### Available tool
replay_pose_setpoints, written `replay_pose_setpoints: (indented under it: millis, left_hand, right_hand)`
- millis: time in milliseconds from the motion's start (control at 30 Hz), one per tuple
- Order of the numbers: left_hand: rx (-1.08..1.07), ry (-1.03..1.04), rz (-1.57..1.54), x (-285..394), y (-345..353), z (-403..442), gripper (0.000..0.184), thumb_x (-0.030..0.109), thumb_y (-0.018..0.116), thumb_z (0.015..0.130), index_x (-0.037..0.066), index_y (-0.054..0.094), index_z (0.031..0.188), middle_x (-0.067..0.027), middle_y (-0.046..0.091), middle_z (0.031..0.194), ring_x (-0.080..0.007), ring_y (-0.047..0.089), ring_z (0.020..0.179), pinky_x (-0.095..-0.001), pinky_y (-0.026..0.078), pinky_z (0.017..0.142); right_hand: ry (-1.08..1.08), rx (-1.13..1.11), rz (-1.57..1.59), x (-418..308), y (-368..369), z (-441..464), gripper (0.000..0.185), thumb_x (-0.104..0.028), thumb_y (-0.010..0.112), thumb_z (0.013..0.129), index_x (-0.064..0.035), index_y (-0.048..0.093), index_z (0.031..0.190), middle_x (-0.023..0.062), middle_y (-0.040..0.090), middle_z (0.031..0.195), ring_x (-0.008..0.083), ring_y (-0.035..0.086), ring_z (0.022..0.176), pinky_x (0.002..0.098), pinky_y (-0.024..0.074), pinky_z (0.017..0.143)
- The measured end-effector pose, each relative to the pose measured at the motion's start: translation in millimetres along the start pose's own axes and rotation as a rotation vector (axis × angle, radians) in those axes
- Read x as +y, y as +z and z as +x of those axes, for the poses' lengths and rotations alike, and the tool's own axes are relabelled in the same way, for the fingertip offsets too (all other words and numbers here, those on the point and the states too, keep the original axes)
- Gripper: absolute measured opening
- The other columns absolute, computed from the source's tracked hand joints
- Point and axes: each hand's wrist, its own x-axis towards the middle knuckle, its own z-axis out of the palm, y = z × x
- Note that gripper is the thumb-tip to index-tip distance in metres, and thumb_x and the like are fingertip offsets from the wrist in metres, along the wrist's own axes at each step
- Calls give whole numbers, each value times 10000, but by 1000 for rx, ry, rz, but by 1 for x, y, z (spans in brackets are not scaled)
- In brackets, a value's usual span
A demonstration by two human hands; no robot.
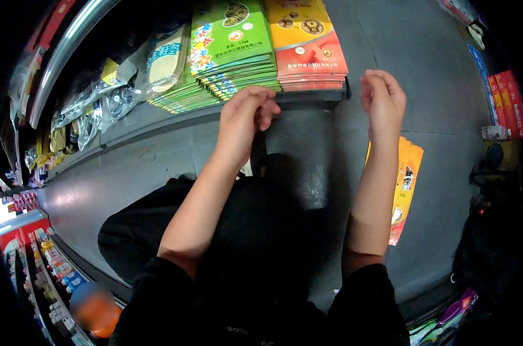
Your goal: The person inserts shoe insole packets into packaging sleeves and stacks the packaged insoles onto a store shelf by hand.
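Observation:
My left hand (248, 112) hovers in front of the green stack, its fingers loosely bent and nothing visible in them. A stack of flat green insole packets (232, 43) with flower prints lies on the low shelf. Beside it is a neat stack of yellow and red packets (307, 40). Just right of that stack, my right hand (383, 101) is raised over the floor, fingers loosely curled and no object showing in them. More yellow-orange packets (408, 173) lie fanned on the floor, partly hidden behind my right forearm.
Insoles in clear wrap (166, 60) and other bagged goods (108, 109) fill the shelf's left part. Grey tiled floor (440, 104) lies on the right, with red boxes (508, 104) beyond. Another shelf of small goods (54, 259) stands at lower left.

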Motion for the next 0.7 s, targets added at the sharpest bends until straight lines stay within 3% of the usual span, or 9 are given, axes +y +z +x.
replay_pose_setpoints:
  millis: [133,200,267,333,500,567,633,667,700]
  left_hand:
    - [128,239,32,22,-13,-20,148,111,432,840,18,542,869,-94,589,738,-109,477,588,-224,370,547]
    - [134,358,1,40,-25,-27,137,124,430,845,27,527,831,-100,587,753,-114,483,615,-234,381,589]
    - [112,489,12,63,-35,-25,137,129,450,848,24,536,836,-90,586,754,-114,484,628,-232,378,597]
    - [187,543,148,96,-35,-17,165,129,477,846,-3,562,895,-97,602,798,-120,508,662,-236,397,628]
    - [100,548,259,150,-47,47,283,179,479,865,-13,544,1062,-162,574,1073,-262,557,984,-381,435,869]
    - [132,226,295,164,-56,77,95,135,515,860,55,488,816,-35,520,779,-156,434,586,-277,390,593]
    - [138,132,342,160,-72,114,210,210,499,858,23,540,945,-115,544,949,-198,451,745,-327,377,719]
    - [153,113,345,158,-63,121,314,189,503,852,-6,535,1097,-150,550,1101,-228,525,919,-356,408,875]
    - [109,144,258,158,-53,108,283,200,461,885,19,544,1087,-156,561,1097,-284,532,999,-409,425,875]
  right_hand:
    - [-55,-100,168,-33,7,3,218,-187,511,846,16,587,832,62,560,690,149,549,618,246,437,541]
    - [-76,-187,432,-52,20,9,289,-168,468,859,79,550,984,163,597,859,239,611,801,321,517,711]
    - [-78,-253,486,-59,36,22,339,-165,444,865,110,516,1050,216,580,970,289,604,900,368,496,838]
    - [66,-357,641,-64,56,37,404,-189,398,893,121,404,1153,259,494,1150,331,483,1112,397,383,991]
    - [251,-641,682,-70,114,70,378,-195,442,885,68,445,1157,200,514,1145,289,503,1092,344,423,907]
    - [250,-419,719,-68,143,75,209,-267,473,884,-84,519,975,70,557,838,187,548,808,293,476,688]
    - [155,-443,653,-48,164,98,219,-259,461,889,-94,515,1023,84,559,894,195,548,826,302,474,704]
    - [65,-458,585,-46,169,102,239,-251,450,894,-103,512,1071,97,560,951,203,549,845,311,472,720]
    - [7,-453,507,-45,173,106,239,-249,450,894,-101,512,1071,98,561,952,204,549,847,310,472,721]
